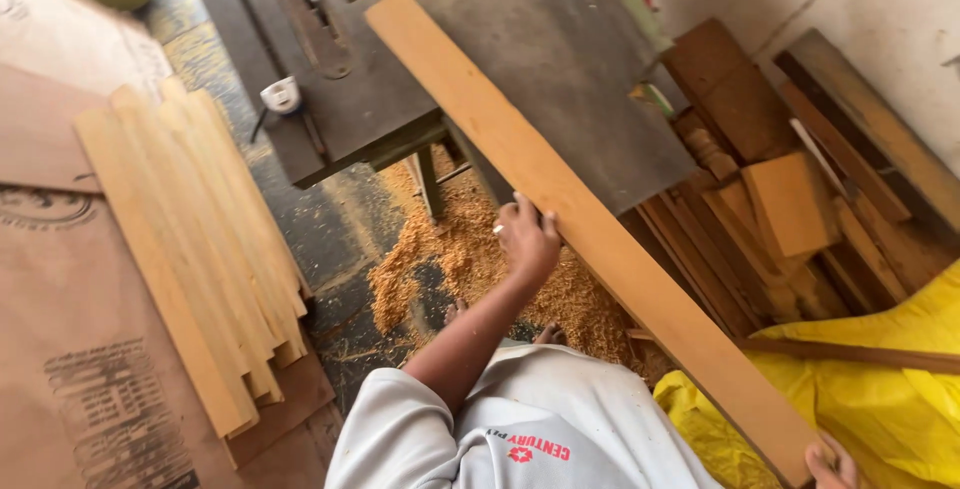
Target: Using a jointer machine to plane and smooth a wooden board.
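Steel saw table (570, 59): a long wooden plank (560, 199) lies slanted across it, a small tape measure (281, 95) near its left edge. Floor (330, 229) under the table carries a sawdust heap (470, 259); left of the table, a stack of wooden slats (190, 239) on brown boards (70, 349).

Brown sheets (70, 369) lie flat at left, under the slat stack; they carry a dark oval stamp (40, 207) near the left edge and a block of dark print (115, 414) lower down. No screens, no signs.
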